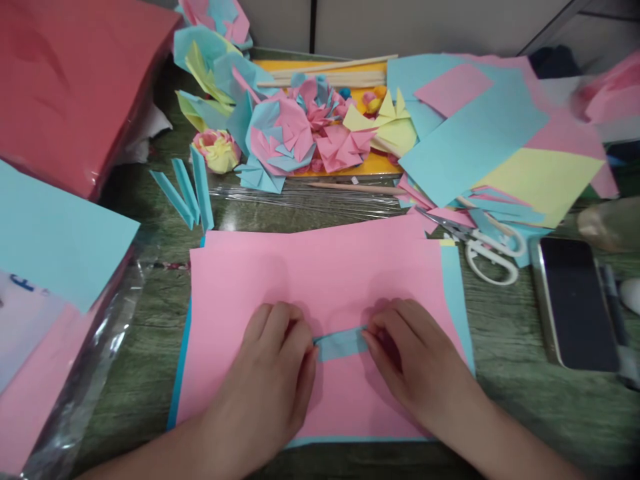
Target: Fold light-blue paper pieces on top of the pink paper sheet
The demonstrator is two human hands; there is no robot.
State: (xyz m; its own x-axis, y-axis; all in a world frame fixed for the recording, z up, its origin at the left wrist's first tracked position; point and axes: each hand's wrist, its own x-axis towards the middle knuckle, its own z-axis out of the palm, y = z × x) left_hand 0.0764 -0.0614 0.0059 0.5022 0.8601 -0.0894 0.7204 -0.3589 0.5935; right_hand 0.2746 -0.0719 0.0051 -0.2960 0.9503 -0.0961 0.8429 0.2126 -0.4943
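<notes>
A small folded blue paper strip (341, 344) lies on a large pink sheet (320, 280) in front of me. My left hand (273, 373) pinches the strip's left end with curled fingers. My right hand (415, 363) pinches its right end the same way. Both hands press down on the pink sheet, which lies over a blue sheet (456, 293) that shows at the edges. Most of the strip is hidden under my fingers.
Three folded blue strips (187, 190) lie to the upper left. Paper flowers (295, 130) and wooden sticks (330, 70) crowd the back. Loose coloured sheets (480, 140), white-handled scissors (487, 250) and a phone (577, 303) sit at right. Red paper pack (70, 87) at left.
</notes>
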